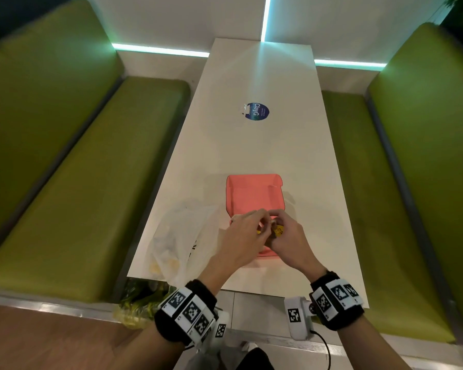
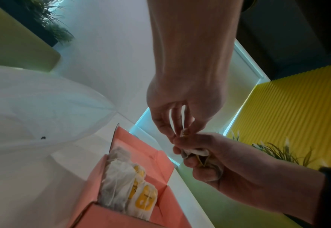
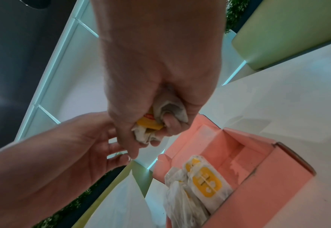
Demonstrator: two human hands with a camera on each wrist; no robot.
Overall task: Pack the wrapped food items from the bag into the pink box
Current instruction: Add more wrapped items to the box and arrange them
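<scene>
In the head view both hands meet over the near part of the pink box point(image 1: 251, 193): the left hand point(image 1: 241, 236) and the right hand point(image 1: 288, 236) hold one wrapped item point(image 1: 274, 231) between them, and only a bit of yellow shows between the fingers. The bag point(image 1: 177, 236) lies just left of the left hand on the table point(image 1: 251, 145). In the left wrist view the left fingers point(image 2: 164, 123) are narrow and pinch a small white corner of the wrapper, while the right hand point(image 2: 209, 160) is curled around the crumpled rest. Below the fingers, several packed items point(image 2: 125, 182) stand side by side in the box point(image 2: 158, 163). In the right wrist view the right fingers point(image 3: 170, 125) are closed tight on the item point(image 3: 151, 125), white paper with a yellow label; the left hand point(image 3: 94, 146) touches it from the side. I think the step is to tidy the wrapper before placing. To do it well, fold the loose paper in, then lower the item upright into the free space beside the packed ones point(image 3: 200, 182), without pressing them.
</scene>
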